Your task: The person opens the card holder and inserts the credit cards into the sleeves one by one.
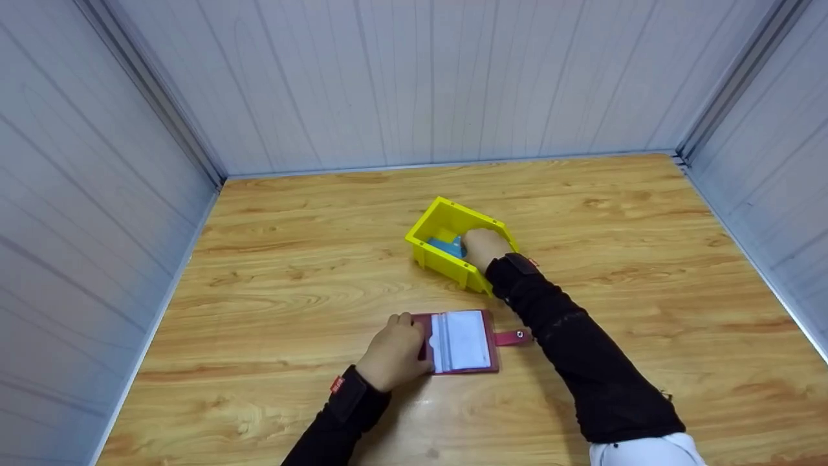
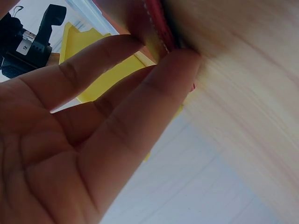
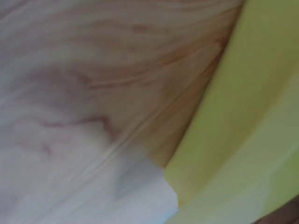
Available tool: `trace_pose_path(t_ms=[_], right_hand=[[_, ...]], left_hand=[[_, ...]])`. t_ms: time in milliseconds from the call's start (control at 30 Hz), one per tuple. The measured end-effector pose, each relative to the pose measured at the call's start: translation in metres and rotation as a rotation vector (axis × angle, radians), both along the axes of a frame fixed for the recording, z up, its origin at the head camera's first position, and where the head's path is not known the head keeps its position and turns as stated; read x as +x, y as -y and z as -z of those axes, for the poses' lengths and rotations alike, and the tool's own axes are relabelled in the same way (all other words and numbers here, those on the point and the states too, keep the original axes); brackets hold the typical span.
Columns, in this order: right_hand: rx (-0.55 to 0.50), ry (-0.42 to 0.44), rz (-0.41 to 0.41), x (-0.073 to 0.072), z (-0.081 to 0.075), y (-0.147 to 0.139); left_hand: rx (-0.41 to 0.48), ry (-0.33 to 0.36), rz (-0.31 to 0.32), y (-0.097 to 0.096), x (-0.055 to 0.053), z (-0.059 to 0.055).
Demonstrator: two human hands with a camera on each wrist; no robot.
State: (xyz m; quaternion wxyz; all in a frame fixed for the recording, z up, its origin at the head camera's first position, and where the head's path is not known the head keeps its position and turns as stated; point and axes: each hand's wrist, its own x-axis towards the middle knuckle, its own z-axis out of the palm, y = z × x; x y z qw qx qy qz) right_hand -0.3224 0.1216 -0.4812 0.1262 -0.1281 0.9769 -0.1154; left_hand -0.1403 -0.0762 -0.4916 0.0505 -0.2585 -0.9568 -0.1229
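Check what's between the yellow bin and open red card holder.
Only bare wooden tabletop between yellow bin and red card holder, in the head view.

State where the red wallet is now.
In the head view, the red wallet lies open on the table just right of lower centre, its left side pinched by the left hand, on the near side of the yellow bin.
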Motion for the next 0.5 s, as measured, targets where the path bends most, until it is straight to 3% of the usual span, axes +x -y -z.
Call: trace_pose_path(t_ms=[267, 500], right_hand=[[-0.024, -0.002, -0.031, -0.001, 0.0, -0.004], [-0.04, 0.007, -0.009, 0.006, -0.009, -0.004]], left_hand=[[-0.023, 0.061, -0.006, 0.0, -0.001, -0.002], [-0.013, 0.026, -0.001, 0.0, 0.0, -0.002]])
